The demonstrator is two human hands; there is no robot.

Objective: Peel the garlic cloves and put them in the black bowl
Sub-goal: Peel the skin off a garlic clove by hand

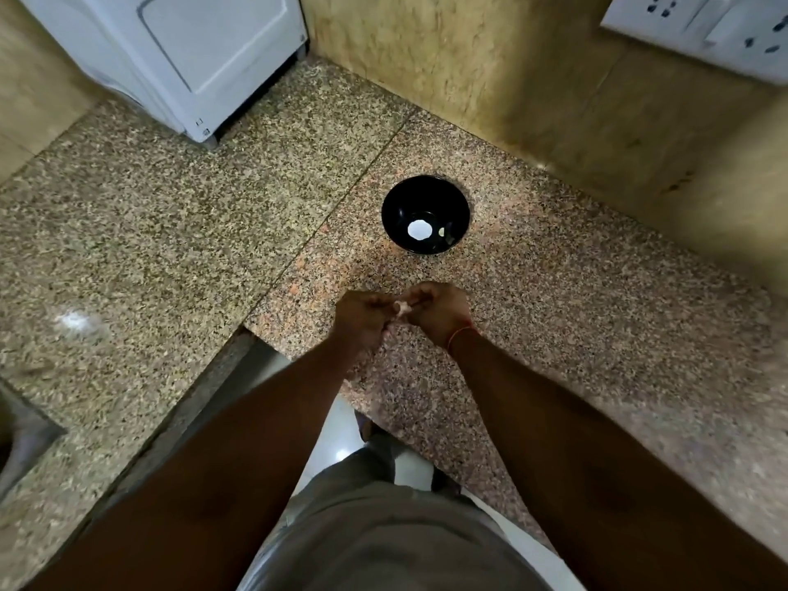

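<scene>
We have the garlic clove point(401, 309) pinched between both hands, low over the speckled counter point(554, 292) near its front edge. Our left hand point(362, 319) curls its fingers round one end of the clove and our right hand point(439, 313) curls round the other, so only a pale bit of it shows in the gap where the fingertips meet. Its long axis seems to run roughly across us, from one set of fingers to the other, though the clove is too small and too covered for us to be sure. Whether the skin is partly off we cannot tell. The black bowl point(394, 206) stands straight ahead of the fingers, farther from our body, apart from both hands with bare counter between. From the fingertips it lies forward and a little to the right, so our right hand looks slightly nearer to it than the left. Inside the bowl we see a bright white spot, perhaps a light reflection, and a small pale piece beside it that may be a peeled clove. We judge the peeling to be in hand, and once the skin is off, the drop calls for a short reach forward from where the fingers are.
</scene>
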